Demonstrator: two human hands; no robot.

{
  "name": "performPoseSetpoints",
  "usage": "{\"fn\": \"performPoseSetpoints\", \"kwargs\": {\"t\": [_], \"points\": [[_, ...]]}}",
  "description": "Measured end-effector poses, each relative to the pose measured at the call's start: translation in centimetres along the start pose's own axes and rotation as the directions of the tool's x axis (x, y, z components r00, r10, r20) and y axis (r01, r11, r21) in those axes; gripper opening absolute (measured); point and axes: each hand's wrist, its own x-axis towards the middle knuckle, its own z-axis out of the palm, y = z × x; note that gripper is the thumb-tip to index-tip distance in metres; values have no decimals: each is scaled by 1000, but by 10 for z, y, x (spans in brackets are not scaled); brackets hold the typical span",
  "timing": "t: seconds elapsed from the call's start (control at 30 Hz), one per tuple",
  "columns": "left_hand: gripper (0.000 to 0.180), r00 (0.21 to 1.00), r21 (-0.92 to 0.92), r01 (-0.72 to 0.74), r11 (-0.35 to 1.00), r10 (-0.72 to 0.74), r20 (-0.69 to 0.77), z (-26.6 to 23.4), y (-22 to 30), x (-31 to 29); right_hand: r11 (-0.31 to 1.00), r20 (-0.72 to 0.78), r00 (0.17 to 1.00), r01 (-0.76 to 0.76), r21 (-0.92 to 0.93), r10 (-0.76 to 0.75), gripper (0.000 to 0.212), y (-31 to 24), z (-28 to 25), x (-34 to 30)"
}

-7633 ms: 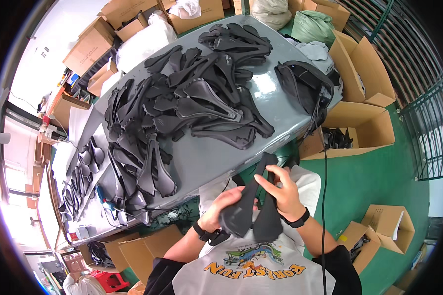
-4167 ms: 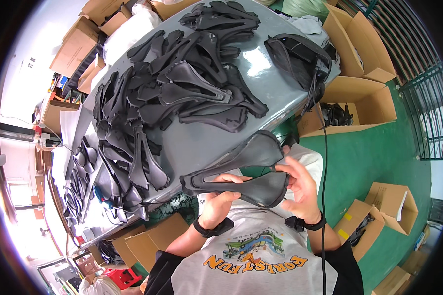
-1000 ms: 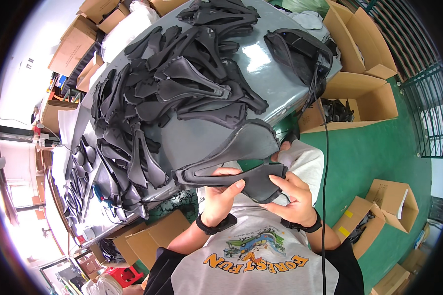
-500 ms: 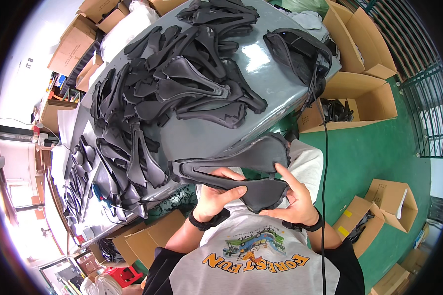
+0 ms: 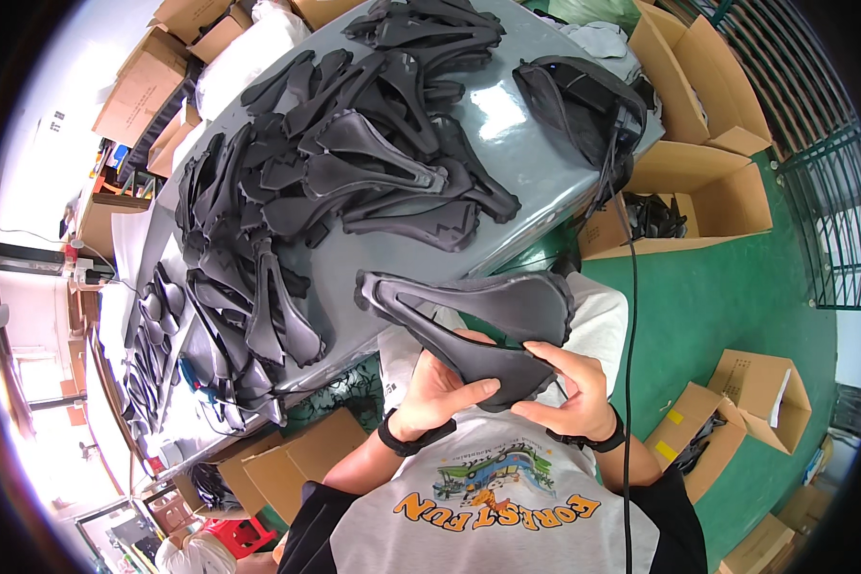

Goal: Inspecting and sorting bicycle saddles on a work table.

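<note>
A black bicycle saddle cover (image 5: 507, 299), with a long slot down its middle, is held in front of my shirt. Its narrow nose points left toward the table and its wide end lies to the right. My left hand (image 5: 435, 394) grips the near wing from below, the thumb on top and the fingers partly hidden beneath it. At the wide end, my right hand (image 5: 576, 394) pinches the rim of that same wing between thumb and forefinger. A thin dark piece shows beside the right fingers; what it is I cannot make out.
A heap of similar black saddle covers (image 5: 373, 163) covers much of the grey table (image 5: 354, 277). A black bag (image 5: 579, 105) sits at its right corner. Open cardboard boxes (image 5: 722, 191) stand on the green floor. A black cable (image 5: 629, 316) hangs down at my right.
The saddle cover has shifted slightly right and tilted, its nose now higher than its near wing. Both hands still hold it, and the right fingers have drawn in along the rim.
</note>
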Motion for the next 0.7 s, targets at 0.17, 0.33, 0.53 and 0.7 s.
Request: {"fn": "performPoseSetpoints", "kwargs": {"t": [0.17,0.33,0.53,0.7], "points": [[44,999,6,-25,1000,25,-22,2,0,4,997,-117,991,-67,26,70,46,14,7,-8],[33,994,-64,11,998,-17,-104,7,-1,6,997,-155,985,-79,-27,74,40,14,7,-8],[29,984,-105,-45,993,26,-179,12,-4,6,991,-237,962,-130,34,135,37,18,10,-12],[30,980,-121,-53,991,28,-196,3,-13,6,991,-237,963,-129,24,131,36,16,10,-12]]}}
